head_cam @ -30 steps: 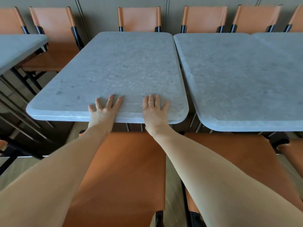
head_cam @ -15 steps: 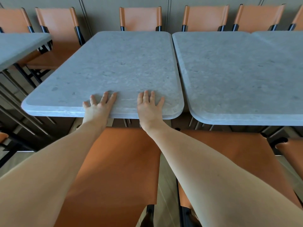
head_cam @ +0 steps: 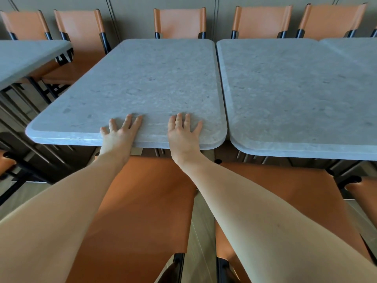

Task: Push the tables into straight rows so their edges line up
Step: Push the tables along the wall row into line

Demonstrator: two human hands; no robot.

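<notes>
A grey stone-topped table [head_cam: 151, 78] stands in front of me. My left hand [head_cam: 119, 135] and my right hand [head_cam: 183, 133] both lie flat on its near edge, fingers straight and spread, pressing on the top. A second grey table [head_cam: 295, 94] stands right beside it on the right, with a thin gap between them. The near edge of the table under my hands sits slightly farther from me than the near edge of the right table. Their far edges look level.
A third grey table [head_cam: 22, 58] stands apart at the far left. Orange chairs [head_cam: 179, 23] line the far wall. Two orange chair seats [head_cam: 146, 201] sit below my arms at the near side, and the edge of another chair [head_cam: 363, 190] shows at the right.
The table under my hands has slid away from me and closed up against the right table. Both hands stayed flat on its near edge.
</notes>
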